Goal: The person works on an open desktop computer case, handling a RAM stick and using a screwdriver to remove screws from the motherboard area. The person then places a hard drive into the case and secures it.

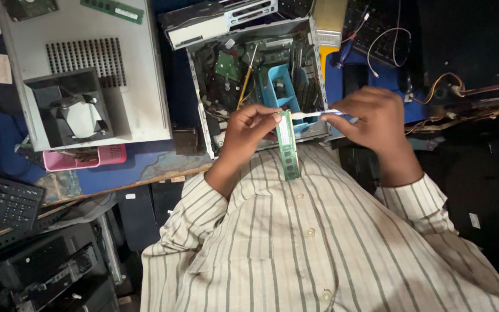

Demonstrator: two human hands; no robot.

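Nearest the lens: cream shirt with thin dark stripes, buttoned, filling the lower frame. Directly above it, long narrow green memory module, held upright, lower end close to the shirt collar. Left hand closed on the module's upper end, pinched between thumb and fingers. Right hand closed on a thin white stick-shaped tool, held level, tip touching the module's top edge. Hands near each other, module between them.

Behind the hands: open grey metal computer case, loaded with green circuit boards, loose cables, a yellow-handled screwdriver and a small blue plastic tray. To the left: flat grey case panel carrying a black fan duct; pink plastic basket just beside its lower edge.

Blue table surface ending at a worn front edge; little bare room between case and panel. Black keyboard lower left.
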